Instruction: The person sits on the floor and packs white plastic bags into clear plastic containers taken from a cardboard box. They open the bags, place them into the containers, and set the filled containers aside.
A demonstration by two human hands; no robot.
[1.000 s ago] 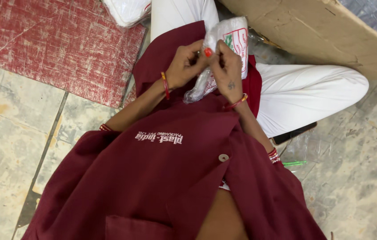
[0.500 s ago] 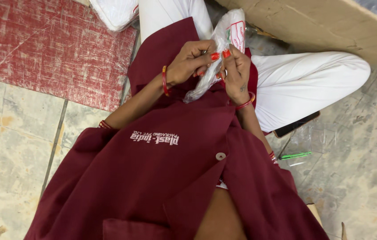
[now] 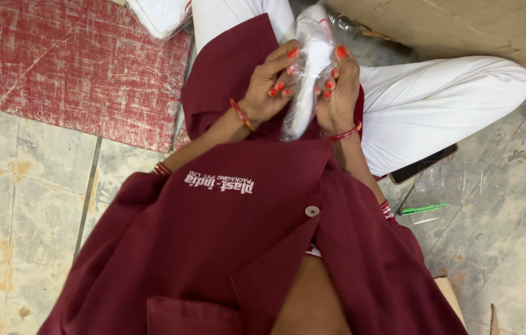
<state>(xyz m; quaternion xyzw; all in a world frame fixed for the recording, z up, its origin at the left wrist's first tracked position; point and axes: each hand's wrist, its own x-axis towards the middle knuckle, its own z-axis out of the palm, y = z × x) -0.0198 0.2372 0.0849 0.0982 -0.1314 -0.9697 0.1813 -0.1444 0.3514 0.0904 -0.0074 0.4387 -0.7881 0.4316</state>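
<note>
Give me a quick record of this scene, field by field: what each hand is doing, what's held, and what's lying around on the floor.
left hand: grips the left edge of the clear plastic packet
right hand: grips the packet's right edge
packet: clear wrap with white contents, held upright over the lap
clothing: maroon coat, white trousers
floor, left: red mat on tiles
floor, right: dark phone, green pen, clear bag
top right: cardboard sheet

Clear plastic packet [image 3: 306, 68], white contents, upright, crinkled

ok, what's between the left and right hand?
Head view: a clear plastic packet, gripped by the left hand and right hand from either side.
</note>
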